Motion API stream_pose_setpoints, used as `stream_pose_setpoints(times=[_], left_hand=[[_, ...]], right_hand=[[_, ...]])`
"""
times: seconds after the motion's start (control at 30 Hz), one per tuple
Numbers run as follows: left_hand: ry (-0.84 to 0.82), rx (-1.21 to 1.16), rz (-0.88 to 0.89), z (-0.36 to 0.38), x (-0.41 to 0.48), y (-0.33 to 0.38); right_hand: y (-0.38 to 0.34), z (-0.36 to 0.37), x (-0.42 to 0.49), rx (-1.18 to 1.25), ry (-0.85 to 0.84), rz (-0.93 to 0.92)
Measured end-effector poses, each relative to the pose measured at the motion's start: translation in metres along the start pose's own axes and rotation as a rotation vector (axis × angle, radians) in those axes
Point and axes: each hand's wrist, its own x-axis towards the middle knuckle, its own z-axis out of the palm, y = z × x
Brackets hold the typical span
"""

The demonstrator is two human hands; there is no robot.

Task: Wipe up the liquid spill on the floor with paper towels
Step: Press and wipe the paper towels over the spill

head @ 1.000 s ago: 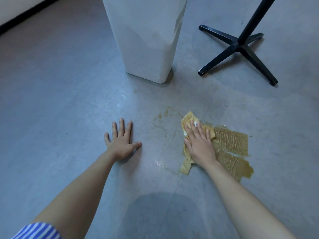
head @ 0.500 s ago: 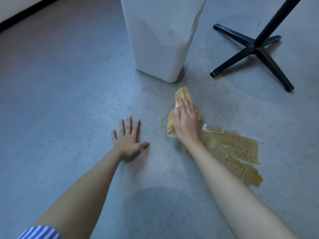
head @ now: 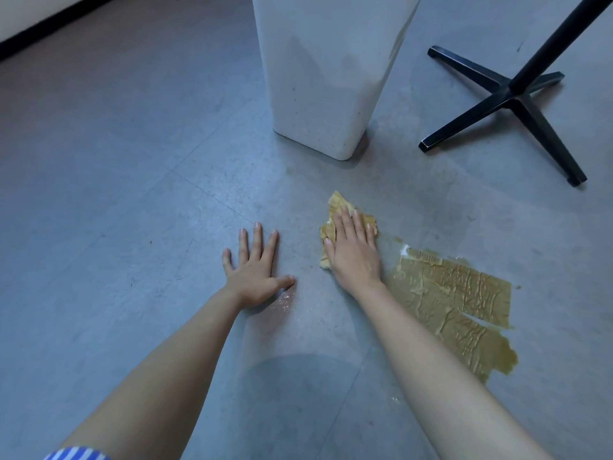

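My right hand (head: 353,249) presses flat, fingers straight, on a brown-soaked wad of paper towel (head: 338,202) on the grey floor; most of the wad is hidden under the palm. To its right, more soaked paper towel sheets (head: 457,303) lie spread flat over the brown liquid spill, with a little liquid showing at their lower right edge (head: 509,361). My left hand (head: 255,270) rests flat on the floor with fingers spread, left of the wad. A faint wet sheen (head: 285,300) glistens beside its thumb.
A white square bin (head: 325,78) stands on the floor just beyond the wad. A black four-legged stand base (head: 510,97) sits at the upper right. A dark skirting line (head: 49,28) runs along the upper left.
My right hand slid the wad forward toward the white bin, then drew it back a little toward me. The left hand stayed planted. The flat sheets did not move.
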Motion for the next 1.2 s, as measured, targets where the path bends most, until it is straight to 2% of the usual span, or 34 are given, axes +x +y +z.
stream_pose_setpoints(times=[0.1,0.27,0.5,0.63,0.77,0.87,0.93,1.1,1.2], left_hand=[[0.0,-0.002,0.001,-0.001,0.0,0.0],[-0.008,-0.019,0.001,-0.001,0.0,-0.001],[-0.013,-0.028,-0.002,-0.004,-0.002,0.0],[-0.015,-0.023,-0.001,-0.004,-0.002,0.001],[-0.013,-0.016,0.002,-0.002,-0.002,0.0],[-0.015,-0.012,-0.001,-0.002,-0.001,0.001],[-0.011,-0.004,-0.003,-0.002,-0.001,0.001],[-0.019,-0.002,0.0,-0.003,-0.001,0.001],[-0.018,0.003,-0.003,-0.003,-0.001,0.001]], right_hand=[[0.011,-0.003,0.003,0.029,-0.021,0.111],[0.02,-0.006,0.001,0.034,-0.057,0.066],[0.034,0.004,-0.041,0.02,0.035,0.099],[0.032,0.001,-0.045,0.082,0.169,0.253],[0.046,0.005,-0.049,0.046,0.042,0.274],[0.046,0.002,-0.046,0.072,0.015,0.273],[0.043,-0.002,-0.046,0.099,0.019,0.233],[0.008,0.002,-0.053,0.071,-0.043,-0.154],[0.006,0.007,-0.049,0.046,-0.074,-0.17]])
